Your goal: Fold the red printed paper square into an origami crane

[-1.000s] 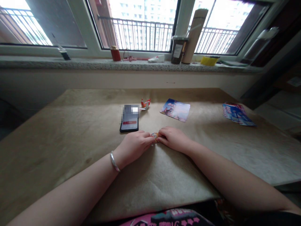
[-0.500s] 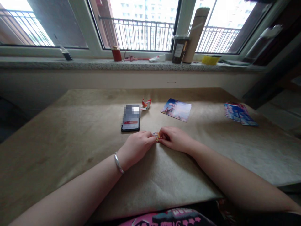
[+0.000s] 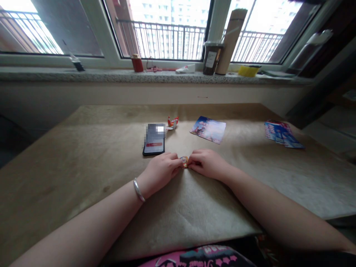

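Between my two hands, low over the tabletop, is a small orange, white and blue piece that looks like folded printed paper (image 3: 184,161). My left hand (image 3: 164,166), with a silver bangle (image 3: 138,190) on its wrist, pinches the left end. The fingers of my right hand (image 3: 207,163) are bent and pressed together at the right end. My fingertips cover part of the paper, so its full shape is hidden. Just beyond my left hand lies a phone (image 3: 154,147) with its screen lit.
A red and white folded paper shape (image 3: 173,122) stands beside the phone. A blue and pink printed sheet (image 3: 209,129) lies past my right hand, and a fanned stack of similar sheets (image 3: 282,133) farther right. Cups, a tube (image 3: 232,40) and yellow tape (image 3: 248,71) line the windowsill.
My right fingertips have shifted slightly on the paper, and more of its orange face shows between my hands. The other things on the table have stayed put.
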Action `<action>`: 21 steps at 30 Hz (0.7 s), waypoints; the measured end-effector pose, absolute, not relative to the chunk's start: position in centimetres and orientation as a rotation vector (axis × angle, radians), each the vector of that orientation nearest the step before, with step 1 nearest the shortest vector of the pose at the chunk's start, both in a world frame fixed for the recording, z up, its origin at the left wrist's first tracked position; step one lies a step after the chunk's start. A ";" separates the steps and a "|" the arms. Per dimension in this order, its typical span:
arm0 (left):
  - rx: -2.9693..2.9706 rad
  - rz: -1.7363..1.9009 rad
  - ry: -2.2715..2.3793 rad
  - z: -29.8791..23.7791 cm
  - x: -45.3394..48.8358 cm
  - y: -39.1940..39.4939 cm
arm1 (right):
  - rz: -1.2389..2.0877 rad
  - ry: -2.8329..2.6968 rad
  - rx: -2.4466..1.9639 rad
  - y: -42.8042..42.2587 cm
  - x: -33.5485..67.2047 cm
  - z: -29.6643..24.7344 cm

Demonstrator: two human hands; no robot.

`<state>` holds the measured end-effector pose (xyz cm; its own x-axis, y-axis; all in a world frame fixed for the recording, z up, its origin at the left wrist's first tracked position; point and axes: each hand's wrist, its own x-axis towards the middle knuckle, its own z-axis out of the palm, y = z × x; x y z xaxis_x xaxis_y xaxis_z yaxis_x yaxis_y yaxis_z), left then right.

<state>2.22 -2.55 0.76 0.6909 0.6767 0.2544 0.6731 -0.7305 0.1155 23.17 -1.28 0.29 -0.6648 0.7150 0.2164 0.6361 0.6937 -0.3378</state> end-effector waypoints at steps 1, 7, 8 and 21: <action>2.862 0.445 1.147 0.7 2.2 -2.5 | 0.359 -2.562 -1.072 -1.2 23.2 0.2; 2.730 0.461 1.144 0.6 2.2 -2.1 | 0.530 -2.463 -1.110 -1.1 23.0 0.1; 2.723 0.463 1.145 0.7 2.2 -2.1 | 0.552 -2.457 -1.112 -1.0 22.9 0.0; 2.835 0.481 1.119 0.6 2.2 -2.2 | 0.243 -2.572 -1.072 -1.5 22.9 0.2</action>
